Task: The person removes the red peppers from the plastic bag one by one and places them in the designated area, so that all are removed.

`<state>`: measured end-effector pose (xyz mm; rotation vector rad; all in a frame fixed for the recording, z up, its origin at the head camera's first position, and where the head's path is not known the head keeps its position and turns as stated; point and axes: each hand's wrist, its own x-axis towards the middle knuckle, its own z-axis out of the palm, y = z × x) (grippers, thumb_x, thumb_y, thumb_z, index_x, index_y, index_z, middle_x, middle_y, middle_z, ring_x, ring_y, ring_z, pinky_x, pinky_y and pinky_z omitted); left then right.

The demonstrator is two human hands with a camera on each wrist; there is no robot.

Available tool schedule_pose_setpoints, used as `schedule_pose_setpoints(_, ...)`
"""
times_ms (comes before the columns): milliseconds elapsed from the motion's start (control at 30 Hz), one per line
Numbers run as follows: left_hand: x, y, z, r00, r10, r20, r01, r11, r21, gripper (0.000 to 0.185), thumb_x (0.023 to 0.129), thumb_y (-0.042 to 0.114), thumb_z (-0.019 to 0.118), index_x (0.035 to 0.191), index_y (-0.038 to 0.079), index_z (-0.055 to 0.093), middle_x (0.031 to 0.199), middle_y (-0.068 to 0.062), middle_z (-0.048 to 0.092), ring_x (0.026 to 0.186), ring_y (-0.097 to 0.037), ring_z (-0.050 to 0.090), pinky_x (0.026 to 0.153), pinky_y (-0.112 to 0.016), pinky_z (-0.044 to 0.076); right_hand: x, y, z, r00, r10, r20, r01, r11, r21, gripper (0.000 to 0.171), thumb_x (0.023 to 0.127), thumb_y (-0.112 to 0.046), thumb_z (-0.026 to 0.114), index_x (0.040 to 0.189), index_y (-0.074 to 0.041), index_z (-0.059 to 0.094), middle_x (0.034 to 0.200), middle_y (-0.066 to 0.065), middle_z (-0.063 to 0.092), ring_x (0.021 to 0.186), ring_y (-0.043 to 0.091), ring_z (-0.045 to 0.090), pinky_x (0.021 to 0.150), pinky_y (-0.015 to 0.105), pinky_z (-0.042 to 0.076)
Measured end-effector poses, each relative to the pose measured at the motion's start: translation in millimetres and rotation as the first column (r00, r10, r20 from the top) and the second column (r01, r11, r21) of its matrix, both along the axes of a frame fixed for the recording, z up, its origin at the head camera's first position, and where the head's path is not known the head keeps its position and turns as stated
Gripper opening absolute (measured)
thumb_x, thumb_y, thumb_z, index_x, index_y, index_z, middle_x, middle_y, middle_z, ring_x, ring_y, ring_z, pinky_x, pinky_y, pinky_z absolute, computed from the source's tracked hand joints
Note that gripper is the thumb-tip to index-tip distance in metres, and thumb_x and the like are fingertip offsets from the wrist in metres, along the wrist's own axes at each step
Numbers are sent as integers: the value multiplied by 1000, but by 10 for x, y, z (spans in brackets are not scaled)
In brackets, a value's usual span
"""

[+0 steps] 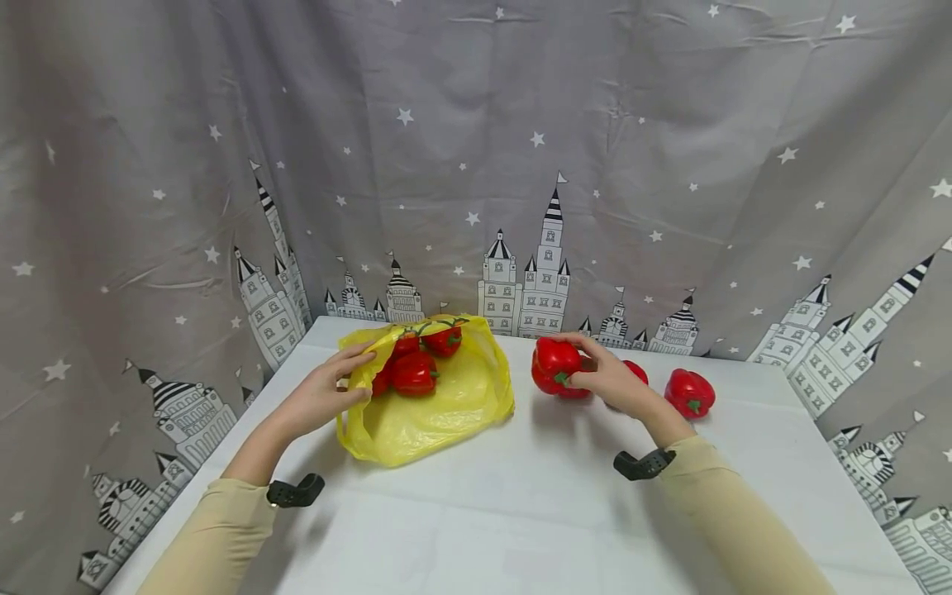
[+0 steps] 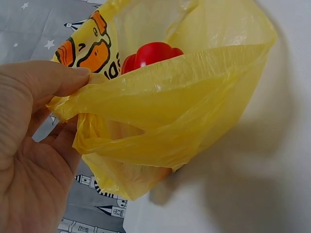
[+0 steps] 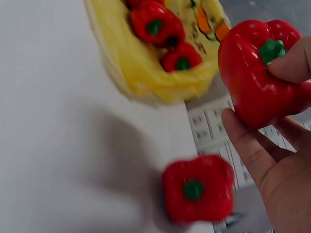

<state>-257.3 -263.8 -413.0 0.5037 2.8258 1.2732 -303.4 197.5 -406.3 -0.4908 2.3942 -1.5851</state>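
Observation:
My left hand (image 1: 321,398) pinches the rim of a yellow plastic bag (image 1: 446,417) between thumb and fingers, and the bag's mouth gapes toward me. Several red bell peppers (image 1: 414,374) with green stems lie inside it. Orange and black cartoon print marks the bag's inner wall in the left wrist view. Off to the right, my right hand (image 1: 616,382) grips another red bell pepper (image 3: 250,80) above the table, its thumb beside the green stem. A loose bell pepper (image 3: 216,187) stands below that hand, partly covered by the held one in the head view.
On the white table (image 1: 476,521), a bell pepper (image 1: 690,394) sits farther right. Another bell pepper (image 1: 635,371) is partly hidden behind my right hand. A grey curtain (image 1: 461,165) with stars and castles hangs along the table's back edge.

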Motion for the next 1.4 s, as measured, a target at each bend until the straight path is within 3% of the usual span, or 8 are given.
schedule_pose_setpoints(133,-1,-2,1,1000,-2,-14,2,1000,-7,59,87,26,64,141,16,42,149,7,24,126,-27,37,98,-49,38,29,290,30,1000,-27,-15,27,1000,7,65,80,-11,65,134,-37,41,136,2,39,123,35,38,90,57,41)
schedule_pose_setpoints(367,8,-8,12,1000,1,-9,-1,1000,-7,59,88,28,64,141,17,41,149,7,24,127,-28,36,97,-49,39,51,795,-3,997,-83,-6,82,997,-7,71,78,-11,67,138,-37,38,139,4,35,125,36,34,89,60,41)
schedule_pose_setpoints(533,8,-13,14,1000,3,-8,-3,1000,-4,59,87,29,64,141,17,42,149,8,25,127,-28,36,97,-49,39,49,1133,-28,990,-138,-26,138,990,23,71,80,-10,65,139,-37,36,137,6,36,123,36,37,85,55,45)
schedule_pose_setpoints(733,-3,-15,5,1000,0,-5,0,1000,-9,59,88,30,63,141,17,41,149,7,25,126,-29,36,97,-49,40,119,1496,-19,984,-177,-37,178,984,25,73,82,-4,59,144,-29,31,139,10,32,121,36,34,86,53,44)
schedule_pose_setpoints(1167,-9,-16,-12,1000,0,-2,0,1000,-16,58,88,26,63,141,15,41,149,5,25,127,-28,36,97,-48,39,276,2180,-52,966,-247,-78,253,965,69,70,89,-8,57,148,-24,24,138,16,27,115,27,33,77,33,51)
schedule_pose_setpoints(1400,3,-26,2,1000,7,12,-6,1000,-11,58,88,26,63,141,17,42,149,7,25,126,-28,37,97,-48,40,351,2462,-71,957,-288,-34,290,953,94,73,90,-11,58,149,-21,17,140,21,19,114,29,29,79,36,52)
